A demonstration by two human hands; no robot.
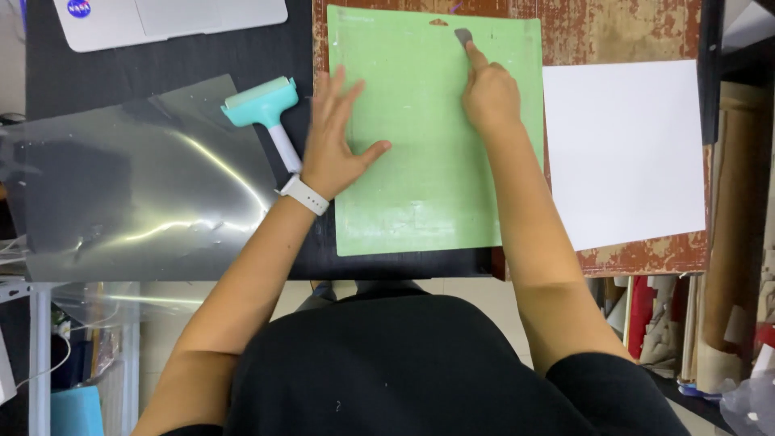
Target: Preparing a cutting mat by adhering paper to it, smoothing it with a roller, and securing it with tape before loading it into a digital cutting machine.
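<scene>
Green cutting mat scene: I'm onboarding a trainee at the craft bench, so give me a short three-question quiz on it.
1. True or false: the left hand lies flat on the green mat.
2. What does the right hand hold? A) small grey scraper B) teal roller C) white sheet
3. What lies just left of the mat?

Key: 1 true. 2 A, the grey scraper. 3 the teal roller.

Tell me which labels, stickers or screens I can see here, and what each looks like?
Round sticker: on the closed laptop's lid, top left; dark blue with a red streak.
Closed laptop: top left of the desk; flat, silvery white, screen hidden.
Small print: top left corner of the green mat; faint, darker green.
</scene>
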